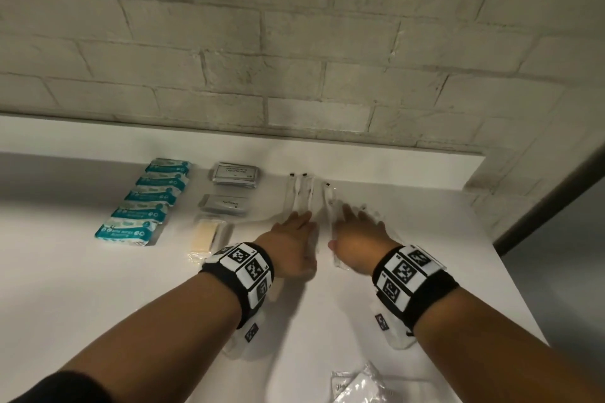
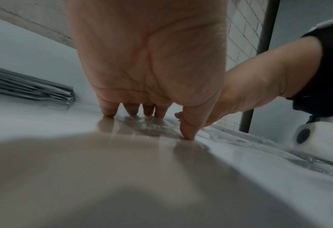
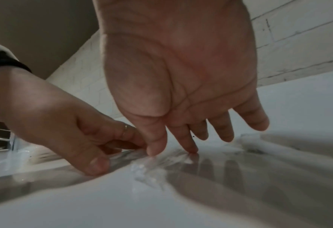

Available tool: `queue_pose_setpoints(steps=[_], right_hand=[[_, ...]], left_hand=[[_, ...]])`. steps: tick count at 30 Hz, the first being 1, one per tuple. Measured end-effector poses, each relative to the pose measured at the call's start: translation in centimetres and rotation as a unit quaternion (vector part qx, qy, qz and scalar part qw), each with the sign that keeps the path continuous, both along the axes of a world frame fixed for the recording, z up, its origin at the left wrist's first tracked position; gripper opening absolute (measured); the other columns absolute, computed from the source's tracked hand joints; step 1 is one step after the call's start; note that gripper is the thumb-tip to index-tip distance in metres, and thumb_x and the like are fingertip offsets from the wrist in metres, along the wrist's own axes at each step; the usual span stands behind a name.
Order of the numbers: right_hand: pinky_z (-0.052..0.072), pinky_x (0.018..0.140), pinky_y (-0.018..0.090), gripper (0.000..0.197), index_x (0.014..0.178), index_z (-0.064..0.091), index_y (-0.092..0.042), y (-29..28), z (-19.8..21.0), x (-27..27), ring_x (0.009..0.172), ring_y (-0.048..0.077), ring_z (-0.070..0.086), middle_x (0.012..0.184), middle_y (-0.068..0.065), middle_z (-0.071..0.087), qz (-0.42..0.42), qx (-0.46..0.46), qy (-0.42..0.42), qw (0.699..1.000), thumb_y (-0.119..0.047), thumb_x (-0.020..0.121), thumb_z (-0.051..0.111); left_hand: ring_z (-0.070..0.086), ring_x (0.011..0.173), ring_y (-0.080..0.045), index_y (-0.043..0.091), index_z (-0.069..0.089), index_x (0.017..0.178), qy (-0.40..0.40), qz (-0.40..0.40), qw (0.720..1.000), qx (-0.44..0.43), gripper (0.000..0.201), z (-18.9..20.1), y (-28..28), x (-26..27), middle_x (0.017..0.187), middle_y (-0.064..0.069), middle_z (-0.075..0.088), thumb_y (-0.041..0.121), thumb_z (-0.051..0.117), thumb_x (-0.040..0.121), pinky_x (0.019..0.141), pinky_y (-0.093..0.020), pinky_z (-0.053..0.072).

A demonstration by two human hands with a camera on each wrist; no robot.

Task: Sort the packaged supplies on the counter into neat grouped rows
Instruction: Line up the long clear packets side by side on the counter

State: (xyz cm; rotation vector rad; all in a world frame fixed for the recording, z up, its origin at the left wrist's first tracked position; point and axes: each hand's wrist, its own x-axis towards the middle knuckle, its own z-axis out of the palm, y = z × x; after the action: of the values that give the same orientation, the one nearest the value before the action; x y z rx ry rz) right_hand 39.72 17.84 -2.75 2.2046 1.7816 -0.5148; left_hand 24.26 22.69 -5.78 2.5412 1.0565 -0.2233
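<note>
Several long clear packets (image 1: 299, 198) holding white items with black tips lie side by side at the back of the white counter (image 1: 131, 288). My left hand (image 1: 296, 239) lies over the near end of the left packets, and its fingertips (image 2: 131, 111) and thumb press down on the crinkled clear film (image 2: 148, 125). My right hand (image 1: 358, 232) is just to the right of it, fingers spread and straight. Its thumb and index fingertips (image 3: 191, 148) touch another clear packet (image 3: 155, 166). The near ends of the packets are hidden under both hands.
A row of several teal wipe packs (image 1: 144, 206) runs along the left. Beside it lie a stack of silver sachets (image 1: 234, 173), a silver pack (image 1: 226, 203) and a wrapped soap bar (image 1: 206, 235). A clear bag (image 1: 357, 386) lies at the near edge. A brick wall (image 1: 294, 59) backs the counter.
</note>
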Motion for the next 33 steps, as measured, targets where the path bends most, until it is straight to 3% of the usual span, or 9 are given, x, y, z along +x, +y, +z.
queue_pose_setpoints(steps=[3, 11, 16, 19, 21, 23, 26, 29, 33], right_hand=[[0.003, 0.116, 0.061, 0.061, 0.155, 0.005, -0.021, 0.9, -0.2, -0.2, 0.149, 0.030, -0.003, 0.162, -0.004, -0.010, -0.009, -0.026, 0.001, 1.000, -0.035, 0.101, 0.033], [0.004, 0.112, 0.067, 0.067, 0.154, 0.000, -0.018, 3.2, 0.3, -2.1, 0.148, 0.028, -0.014, 0.160, 0.005, -0.019, -0.006, -0.092, 0.065, 0.994, -0.015, 0.097, 0.036], [0.000, 0.116, 0.060, 0.061, 0.155, 0.004, -0.018, 2.7, 0.4, -1.0, 0.149, 0.023, -0.012, 0.161, 0.000, -0.015, 0.001, -0.061, 0.082, 0.995, -0.011, 0.099, 0.029], [0.011, 0.120, 0.044, 0.059, 0.153, 0.014, -0.013, 2.1, 2.0, 1.2, 0.149, 0.022, 0.007, 0.162, 0.004, 0.003, -0.018, 0.039, 0.135, 0.990, -0.005, 0.098, 0.033], [0.026, 0.116, 0.032, 0.055, 0.147, 0.036, -0.010, 1.9, 3.3, 4.0, 0.141, 0.023, 0.032, 0.156, 0.009, 0.030, -0.095, 0.122, 0.186, 0.970, 0.000, 0.093, 0.043], [0.037, 0.108, 0.032, 0.044, 0.134, 0.052, -0.009, 1.3, 4.3, 6.8, 0.128, 0.025, 0.049, 0.140, 0.009, 0.051, -0.149, 0.171, 0.172, 0.959, -0.001, 0.092, 0.046], [0.055, 0.085, 0.036, 0.023, 0.112, 0.063, -0.002, 0.1, 4.8, 9.7, 0.097, 0.030, 0.067, 0.110, 0.014, 0.067, -0.188, 0.112, 0.088, 0.972, -0.008, 0.092, 0.052], [0.053, 0.059, 0.031, 0.027, 0.098, 0.061, -0.002, -1.4, 3.9, 10.0, 0.064, 0.024, 0.065, 0.085, 0.011, 0.069, -0.225, 0.042, 0.098, 0.968, -0.024, 0.084, 0.067], [0.054, 0.079, 0.031, 0.045, 0.112, 0.059, -0.009, -2.5, 1.2, 9.0, 0.089, 0.023, 0.064, 0.101, 0.005, 0.065, -0.154, 0.005, 0.019, 0.988, -0.035, 0.077, 0.073]], left_hand=[[0.003, 0.148, -0.031, 0.014, 0.005, 0.153, 0.010, -0.004, 1.000, 0.009, 0.087, -0.2, 0.1, 0.1, 0.162, -0.008, 0.002, 0.043, 0.055, 0.087, 0.117, -0.049, 0.017], [0.000, 0.149, -0.026, 0.024, -0.008, 0.152, -0.001, 0.024, 0.999, -0.023, 0.101, 0.9, -0.4, 0.8, 0.162, -0.004, 0.001, 0.042, 0.058, 0.078, 0.117, -0.054, 0.013], [-0.012, 0.148, -0.024, 0.027, -0.012, 0.151, 0.024, -0.001, 1.000, 0.002, 0.096, 1.2, -0.3, 1.0, 0.161, 0.004, -0.012, 0.047, 0.054, 0.084, 0.118, -0.050, -0.001], [-0.011, 0.148, -0.025, 0.022, -0.007, 0.153, 0.039, -0.018, 0.999, 0.017, 0.082, 1.3, -0.4, 1.1, 0.161, 0.003, -0.012, 0.052, 0.041, 0.093, 0.119, -0.050, 0.000], [-0.009, 0.148, -0.027, 0.018, -0.002, 0.154, 0.059, -0.026, 0.998, 0.023, 0.071, 1.4, -0.3, 1.0, 0.162, 0.001, -0.009, 0.050, 0.030, 0.098, 0.119, -0.052, 0.003], [-0.007, 0.148, -0.028, 0.017, 0.001, 0.154, 0.072, -0.028, 0.997, 0.025, 0.067, 1.3, -0.3, 0.9, 0.162, 0.001, -0.008, 0.049, 0.026, 0.100, 0.119, -0.052, 0.004], [-0.007, 0.149, -0.028, 0.017, 0.001, 0.154, 0.075, -0.021, 0.997, 0.024, 0.067, 1.0, -0.4, 1.0, 0.162, 0.001, -0.007, 0.049, 0.026, 0.100, 0.118, -0.051, 0.004], [-0.006, 0.149, -0.026, 0.020, 0.000, 0.154, 0.070, -0.019, 0.996, 0.041, 0.068, 0.7, -0.4, 1.3, 0.162, 0.002, -0.009, 0.048, 0.030, 0.099, 0.117, -0.052, 0.005], [-0.008, 0.149, -0.025, 0.026, -0.001, 0.154, 0.072, -0.033, 0.995, 0.057, 0.065, 0.5, -0.5, 1.4, 0.161, 0.005, -0.011, 0.048, 0.028, 0.100, 0.117, -0.051, 0.004]])
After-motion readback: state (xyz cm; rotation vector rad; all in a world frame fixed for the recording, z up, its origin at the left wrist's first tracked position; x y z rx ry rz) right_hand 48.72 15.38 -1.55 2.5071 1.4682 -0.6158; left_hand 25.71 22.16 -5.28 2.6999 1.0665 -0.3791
